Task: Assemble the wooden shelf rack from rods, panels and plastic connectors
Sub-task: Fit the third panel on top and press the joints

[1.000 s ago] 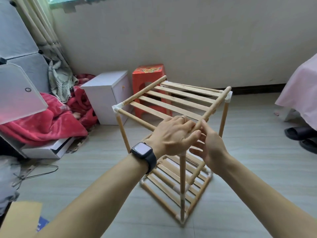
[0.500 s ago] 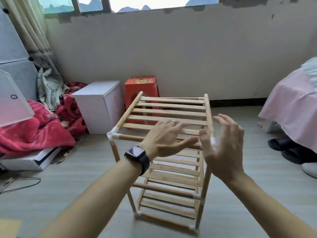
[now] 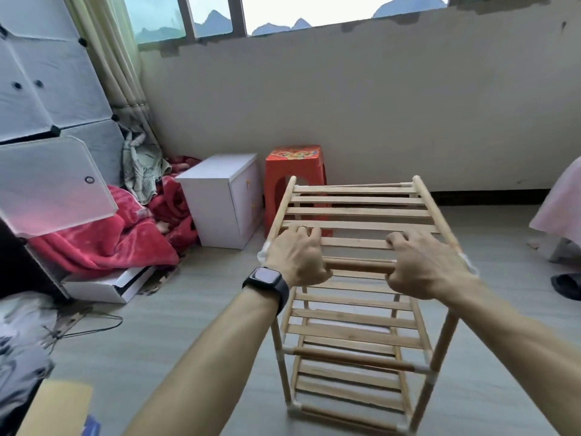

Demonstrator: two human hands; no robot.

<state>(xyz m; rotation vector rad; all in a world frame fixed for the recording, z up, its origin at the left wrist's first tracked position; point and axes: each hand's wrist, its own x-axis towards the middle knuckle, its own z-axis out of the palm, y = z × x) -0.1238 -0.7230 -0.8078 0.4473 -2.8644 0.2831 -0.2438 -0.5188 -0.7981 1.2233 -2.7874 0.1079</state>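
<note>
Two hands grip the wooden shelf rack (image 3: 361, 212) by its top front rod (image 3: 358, 265): left hand (image 3: 297, 261) and right hand (image 3: 421, 265), fingers curled over and clamped on it, a smartwatch (image 3: 267, 283) on the left wrist. Below the fingers the rack stands upright on the grey plank floor (image 3: 195, 325). Beyond the left fingers sit a red stool (image 3: 294, 171), its top print possibly lettering but unreadable, and a white cabinet (image 3: 220, 196); further left, a red blanket (image 3: 103, 243). A plain wall (image 3: 377, 105) and window (image 3: 283, 11) lie beyond.
</note>
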